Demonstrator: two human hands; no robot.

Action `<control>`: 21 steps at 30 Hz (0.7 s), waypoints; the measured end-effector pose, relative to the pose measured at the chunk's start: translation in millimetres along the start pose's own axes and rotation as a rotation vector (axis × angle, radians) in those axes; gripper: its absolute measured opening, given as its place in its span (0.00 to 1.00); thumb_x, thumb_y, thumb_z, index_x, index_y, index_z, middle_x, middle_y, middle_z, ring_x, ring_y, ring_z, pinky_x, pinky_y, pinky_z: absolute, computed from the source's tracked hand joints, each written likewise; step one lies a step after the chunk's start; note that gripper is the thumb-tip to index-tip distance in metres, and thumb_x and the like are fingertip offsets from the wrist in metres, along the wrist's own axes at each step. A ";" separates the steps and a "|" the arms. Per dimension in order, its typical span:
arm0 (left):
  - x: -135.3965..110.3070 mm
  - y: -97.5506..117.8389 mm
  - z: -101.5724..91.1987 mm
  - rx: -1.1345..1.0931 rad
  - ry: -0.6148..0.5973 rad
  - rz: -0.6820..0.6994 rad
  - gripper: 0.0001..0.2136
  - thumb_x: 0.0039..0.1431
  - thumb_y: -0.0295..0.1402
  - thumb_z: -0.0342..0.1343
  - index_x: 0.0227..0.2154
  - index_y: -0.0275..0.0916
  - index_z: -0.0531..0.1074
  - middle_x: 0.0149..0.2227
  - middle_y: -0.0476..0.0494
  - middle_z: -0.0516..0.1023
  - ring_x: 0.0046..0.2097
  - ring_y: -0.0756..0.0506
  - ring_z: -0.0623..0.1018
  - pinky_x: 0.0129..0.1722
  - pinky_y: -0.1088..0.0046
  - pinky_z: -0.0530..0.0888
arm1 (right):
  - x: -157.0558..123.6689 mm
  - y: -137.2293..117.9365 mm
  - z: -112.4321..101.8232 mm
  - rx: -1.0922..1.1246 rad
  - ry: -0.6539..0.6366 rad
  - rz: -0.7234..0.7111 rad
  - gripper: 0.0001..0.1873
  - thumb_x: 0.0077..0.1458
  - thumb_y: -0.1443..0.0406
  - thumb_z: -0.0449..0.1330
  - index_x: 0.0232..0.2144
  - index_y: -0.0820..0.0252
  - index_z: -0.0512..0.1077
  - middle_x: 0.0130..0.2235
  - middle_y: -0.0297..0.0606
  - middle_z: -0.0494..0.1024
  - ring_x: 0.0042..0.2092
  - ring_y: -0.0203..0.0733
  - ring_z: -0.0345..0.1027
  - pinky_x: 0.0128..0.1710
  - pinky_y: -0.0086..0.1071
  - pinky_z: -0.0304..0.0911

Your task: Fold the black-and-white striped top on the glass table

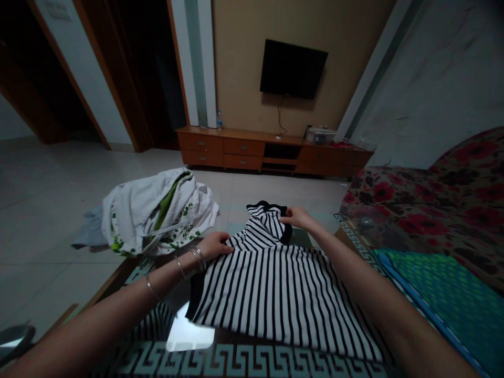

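Note:
A black-and-white striped garment lies spread on a glass-topped table, with its upper part folded over and black trim at the collar end. My left hand pinches the garment's left edge at mid-height, with several thin bangles on that wrist. My right hand grips the folded upper part near the black trim. Another striped layer shows through or under the glass near my left forearm.
A heap of white and green clothes lies on the tiled floor left of the table. A floral sofa with a teal patterned cloth stands to the right. A low wooden cabinet sits ahead, beneath a wall-mounted television.

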State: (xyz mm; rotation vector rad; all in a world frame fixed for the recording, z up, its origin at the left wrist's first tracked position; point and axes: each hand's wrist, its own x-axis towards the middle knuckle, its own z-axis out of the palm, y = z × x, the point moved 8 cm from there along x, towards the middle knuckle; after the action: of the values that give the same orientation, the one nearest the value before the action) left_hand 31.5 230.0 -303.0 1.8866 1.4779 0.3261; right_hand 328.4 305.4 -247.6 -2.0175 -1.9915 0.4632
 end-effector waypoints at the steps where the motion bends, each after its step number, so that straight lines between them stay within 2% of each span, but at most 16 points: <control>1: -1.0 0.8 -0.3 0.008 0.001 0.001 0.11 0.43 0.39 0.55 0.29 0.38 0.71 0.28 0.50 0.74 0.34 0.45 0.72 0.30 0.75 0.63 | -1.3 -2.9 3.8 0.008 -0.036 -0.019 0.13 0.47 0.57 0.64 0.30 0.60 0.75 0.33 0.39 0.79 0.34 0.40 0.71 0.33 0.28 0.60; 2: -2.1 1.4 -0.8 0.012 0.004 0.002 0.11 0.43 0.39 0.54 0.28 0.38 0.70 0.27 0.50 0.73 0.34 0.45 0.72 0.30 0.75 0.63 | -3.2 -5.5 3.3 0.023 -0.035 -0.036 0.10 0.46 0.58 0.65 0.27 0.60 0.75 0.30 0.37 0.78 0.33 0.38 0.70 0.32 0.27 0.60; 4: -4.7 2.6 -1.8 0.013 0.018 0.011 0.10 0.43 0.39 0.54 0.27 0.38 0.69 0.26 0.50 0.72 0.33 0.46 0.71 0.30 0.75 0.62 | -7.1 -7.2 -10.6 0.060 0.072 -0.044 0.07 0.45 0.61 0.64 0.25 0.59 0.73 0.29 0.34 0.77 0.32 0.37 0.69 0.31 0.26 0.59; 8: -9.6 4.1 -3.6 0.010 0.053 0.036 0.09 0.43 0.38 0.54 0.25 0.37 0.68 0.25 0.51 0.69 0.31 0.47 0.69 0.29 0.75 0.61 | -13.3 -10.1 -61.5 0.105 0.414 -0.049 0.06 0.45 0.63 0.61 0.29 0.58 0.72 0.30 0.34 0.76 0.33 0.37 0.68 0.32 0.28 0.60; 10: -10.9 3.7 -4.0 -0.009 0.058 0.037 0.08 0.44 0.37 0.53 0.25 0.37 0.68 0.25 0.51 0.69 0.31 0.47 0.70 0.29 0.75 0.61 | -9.5 -19.1 -81.7 0.129 0.522 -0.095 0.07 0.47 0.64 0.59 0.31 0.58 0.73 0.32 0.34 0.77 0.34 0.38 0.69 0.35 0.29 0.61; 12: -11.4 3.0 -4.9 -0.036 0.063 0.032 0.07 0.45 0.35 0.53 0.26 0.37 0.69 0.25 0.50 0.70 0.32 0.47 0.70 0.30 0.75 0.62 | 1.7 -33.4 -92.8 0.132 0.578 -0.143 0.07 0.48 0.65 0.58 0.32 0.57 0.74 0.33 0.35 0.78 0.36 0.39 0.69 0.38 0.30 0.61; 14: -11.8 2.6 -6.4 -0.051 0.069 0.023 0.06 0.45 0.34 0.52 0.26 0.37 0.69 0.26 0.50 0.70 0.32 0.47 0.70 0.30 0.75 0.62 | 20.6 -52.2 -91.2 0.109 0.558 -0.188 0.08 0.49 0.66 0.57 0.32 0.57 0.75 0.35 0.35 0.78 0.38 0.39 0.69 0.40 0.31 0.62; 15: -12.0 2.7 -7.2 -0.051 0.070 0.018 0.06 0.45 0.33 0.52 0.26 0.37 0.68 0.26 0.50 0.70 0.32 0.47 0.70 0.30 0.75 0.62 | 32.2 -63.1 -84.8 0.105 0.508 -0.215 0.08 0.50 0.67 0.57 0.33 0.57 0.75 0.36 0.36 0.79 0.39 0.40 0.69 0.41 0.31 0.62; 18: -14.0 4.3 -8.9 -0.026 0.057 0.008 0.05 0.45 0.31 0.52 0.26 0.37 0.68 0.26 0.50 0.70 0.31 0.48 0.70 0.29 0.76 0.61 | 65.4 -98.8 -49.3 0.133 0.250 -0.325 0.10 0.51 0.70 0.57 0.35 0.60 0.76 0.39 0.38 0.79 0.41 0.40 0.69 0.44 0.32 0.62; 21: -18.0 6.5 -9.2 0.013 0.033 0.015 0.04 0.45 0.30 0.52 0.26 0.36 0.67 0.27 0.50 0.69 0.31 0.48 0.69 0.29 0.76 0.60 | 84.0 -128.2 -8.3 0.153 0.010 -0.417 0.10 0.49 0.73 0.58 0.34 0.61 0.77 0.37 0.37 0.80 0.39 0.37 0.70 0.42 0.28 0.63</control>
State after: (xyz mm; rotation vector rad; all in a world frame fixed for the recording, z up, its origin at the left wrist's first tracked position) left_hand 25.3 216.1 -288.1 1.9122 1.4914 0.3565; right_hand 215.0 392.2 -191.2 -1.4583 -2.2168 0.4886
